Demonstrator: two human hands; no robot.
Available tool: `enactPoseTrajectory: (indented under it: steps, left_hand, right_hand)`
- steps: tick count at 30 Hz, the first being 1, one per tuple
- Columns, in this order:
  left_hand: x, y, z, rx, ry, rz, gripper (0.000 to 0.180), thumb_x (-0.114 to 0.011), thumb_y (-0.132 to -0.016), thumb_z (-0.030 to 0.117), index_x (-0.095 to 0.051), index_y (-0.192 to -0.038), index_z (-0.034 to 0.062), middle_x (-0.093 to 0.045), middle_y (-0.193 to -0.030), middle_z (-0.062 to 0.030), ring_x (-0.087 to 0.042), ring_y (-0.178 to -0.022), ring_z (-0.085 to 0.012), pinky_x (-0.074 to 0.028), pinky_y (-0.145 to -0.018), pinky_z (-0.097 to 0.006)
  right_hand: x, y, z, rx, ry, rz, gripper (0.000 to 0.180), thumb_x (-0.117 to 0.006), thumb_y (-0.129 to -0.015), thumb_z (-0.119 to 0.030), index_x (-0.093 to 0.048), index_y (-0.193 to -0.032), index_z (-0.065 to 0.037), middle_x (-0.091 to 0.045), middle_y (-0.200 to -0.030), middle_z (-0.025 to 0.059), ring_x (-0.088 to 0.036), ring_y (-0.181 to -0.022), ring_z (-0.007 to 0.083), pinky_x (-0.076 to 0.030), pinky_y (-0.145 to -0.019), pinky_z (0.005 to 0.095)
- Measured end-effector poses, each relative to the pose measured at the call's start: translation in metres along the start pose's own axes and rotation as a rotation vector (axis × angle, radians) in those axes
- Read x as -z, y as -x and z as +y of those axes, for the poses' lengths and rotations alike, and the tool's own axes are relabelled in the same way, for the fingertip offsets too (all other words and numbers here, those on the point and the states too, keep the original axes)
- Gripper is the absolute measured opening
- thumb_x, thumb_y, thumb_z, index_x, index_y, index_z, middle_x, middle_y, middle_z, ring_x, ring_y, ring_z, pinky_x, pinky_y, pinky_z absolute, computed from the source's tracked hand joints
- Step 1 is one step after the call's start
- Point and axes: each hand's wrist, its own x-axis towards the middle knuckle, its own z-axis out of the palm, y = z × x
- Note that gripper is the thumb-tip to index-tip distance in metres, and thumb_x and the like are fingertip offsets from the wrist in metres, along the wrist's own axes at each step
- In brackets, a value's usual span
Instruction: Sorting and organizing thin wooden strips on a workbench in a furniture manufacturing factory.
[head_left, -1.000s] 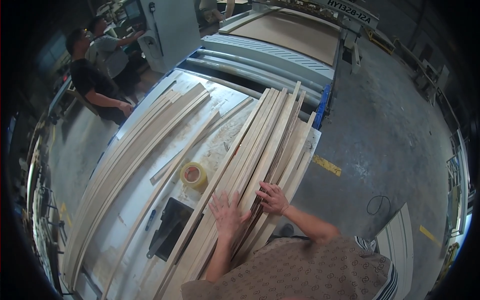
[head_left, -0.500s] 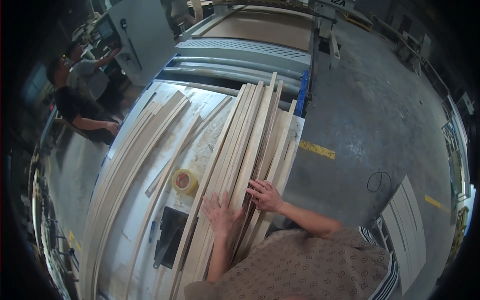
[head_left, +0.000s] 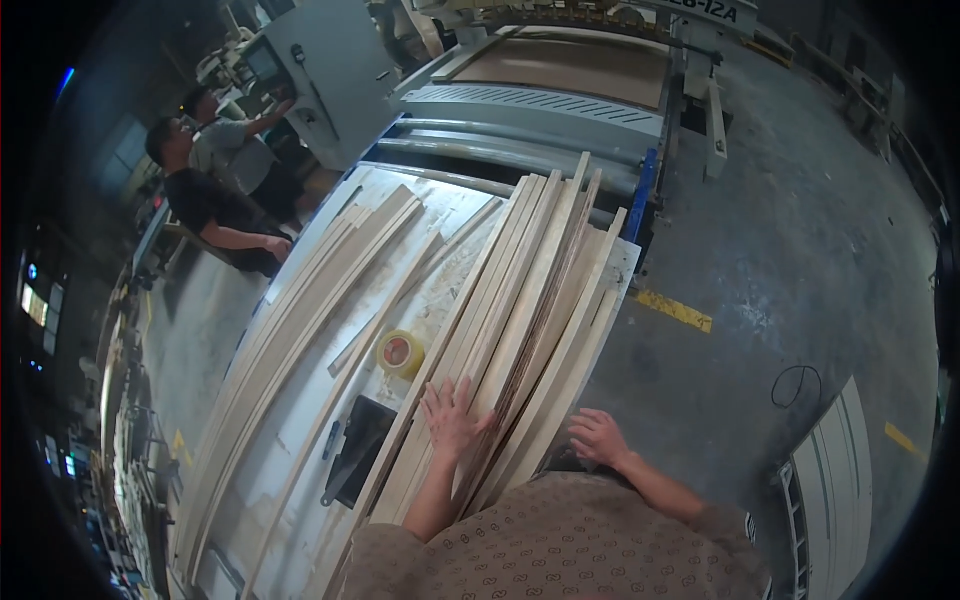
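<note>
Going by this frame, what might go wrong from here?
1. The left hand rests alone on the wooden strips, with the right hand off them; the loosely lined-up strips might slide apart.
2. The rightmost strips lie close to the right edge of the table, so a sideways push could perhaps tip one off.
3. Both hands are bare, so a splinter from the wood is possible.

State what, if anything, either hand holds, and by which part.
Nothing is visibly held: the left hand lies spread on the bundled wooden strips; the right hand, fingers loosely curled, is beside them.
</note>
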Motion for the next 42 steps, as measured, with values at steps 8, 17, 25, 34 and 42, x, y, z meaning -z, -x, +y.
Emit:
enactPoseTrajectory:
  steps: [8, 17, 25, 34, 42]
  left_hand:
    - [0.003, 0.002, -0.003, -0.036, 0.020, 0.030, 0.088, -0.071, -0.071, 0.058, -0.040, -0.145, 0.0213, -0.036, -0.147, -0.0173, -0.017, -0.141, -0.0484, -0.015, -0.112, -0.062]
    - [0.005, 0.002, -0.002, -0.011, 0.018, -0.040, 0.089, -0.070, -0.073, 0.056, -0.035, -0.147, 0.0211, -0.032, -0.151, -0.0177, -0.016, -0.142, -0.0472, -0.012, -0.114, -0.061]
    - [-0.001, -0.001, -0.003, -0.016, 0.029, -0.062, 0.090, -0.070, -0.074, 0.055, -0.033, -0.148, 0.0214, -0.027, -0.153, -0.0199, -0.013, -0.143, -0.0464, -0.011, -0.114, -0.060]
    - [0.005, -0.004, -0.008, 0.007, 0.004, -0.094, 0.101, -0.067, -0.070, 0.064, -0.025, -0.152, 0.0231, -0.017, -0.154, -0.0287, -0.010, -0.144, -0.0472, -0.008, -0.113, -0.062]
    - [0.016, -0.008, -0.008, -0.113, -0.036, -0.156, 0.104, -0.067, -0.069, 0.066, -0.023, -0.152, 0.0214, -0.018, -0.152, -0.0302, -0.013, -0.141, -0.0492, -0.014, -0.111, -0.062]
  right_hand:
    - [-0.013, 0.113, 0.058, -1.050, -0.396, 0.155, 0.022, -0.068, -0.079, -0.018, -0.068, -0.096, -0.003, -0.069, -0.091, 0.0152, -0.067, -0.082, 0.0285, -0.053, -0.075, 0.0385]
    - [-0.057, 0.249, 0.063, -1.427, -0.464, 0.015, 0.019, -0.068, -0.075, -0.014, -0.066, -0.087, 0.002, -0.060, -0.069, 0.0082, -0.051, -0.066, 0.0130, -0.045, -0.061, 0.0336]
    - [-0.096, 0.220, 0.033, -1.233, -0.435, 0.117, 0.020, -0.068, -0.082, -0.014, -0.067, -0.097, 0.000, -0.067, -0.083, 0.0071, -0.059, -0.073, 0.0149, -0.050, -0.067, 0.0321]
    - [-0.075, 0.217, -0.019, -1.127, -0.587, 0.179, 0.020, -0.065, -0.088, -0.013, -0.066, -0.105, -0.001, -0.068, -0.087, 0.0076, -0.060, -0.077, 0.0129, -0.051, -0.069, 0.0297]
    - [-0.118, 0.317, -0.041, -1.290, -0.486, -0.117, 0.025, -0.069, -0.084, -0.018, -0.069, -0.102, 0.000, -0.067, -0.081, 0.0067, -0.062, -0.075, 0.0127, -0.052, -0.065, 0.0300]
